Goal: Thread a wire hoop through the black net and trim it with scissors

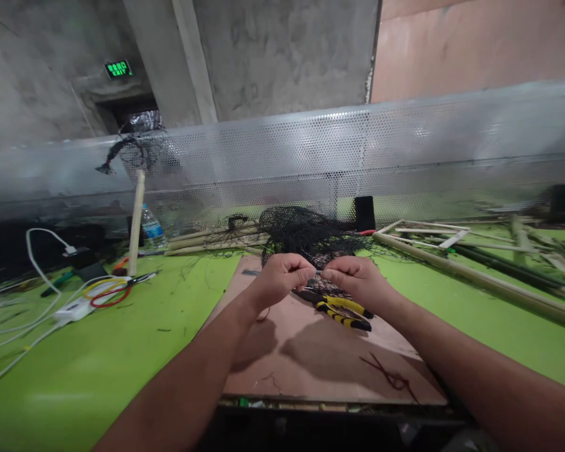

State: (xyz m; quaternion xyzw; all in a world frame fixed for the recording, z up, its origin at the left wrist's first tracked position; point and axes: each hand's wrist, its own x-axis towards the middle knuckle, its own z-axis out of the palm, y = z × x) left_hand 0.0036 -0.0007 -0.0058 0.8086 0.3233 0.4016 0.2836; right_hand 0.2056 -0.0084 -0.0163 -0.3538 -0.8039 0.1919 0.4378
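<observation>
A heap of black netting (306,233) lies at the far end of a brown board (311,358) on the green table (122,351). My left hand (281,276) and my right hand (353,277) meet just above the board, both with fingers pinched on an edge of the netting between them. Yellow-and-black handled pliers (343,311) lie on the board right under my right hand. A dark red piece of thread (390,375) lies on the board nearer to me.
Bamboo poles (475,276) and wooden frames (428,233) lie at the right. More poles (211,240) lie behind the netting. White cables (32,301), coloured wire rings (106,292), a water bottle (151,229) and an upright stick with netting (135,220) stand left. A perforated metal screen (358,157) closes the back.
</observation>
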